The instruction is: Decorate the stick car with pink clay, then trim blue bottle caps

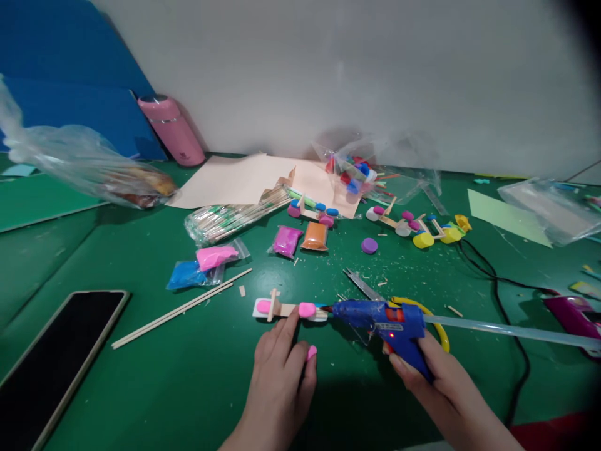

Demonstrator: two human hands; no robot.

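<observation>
A small craft-stick model lies on the green table, with pink clay pieces and white discs at its ends. The index finger of my left hand reaches to the pink clay piece at its right end. Between that hand's thumb and fingers is another small piece of pink clay. My right hand grips a blue glue gun, whose nozzle is at the model's right end. A long clear glue stick sticks out of the gun's back, and a red light glows on its body.
Scissors with yellow handles lie partly behind the glue gun. To the left are two wooden sticks and a phone. Clay packets, finished-looking stick models and a purple disc lie beyond. A black cord runs on the right.
</observation>
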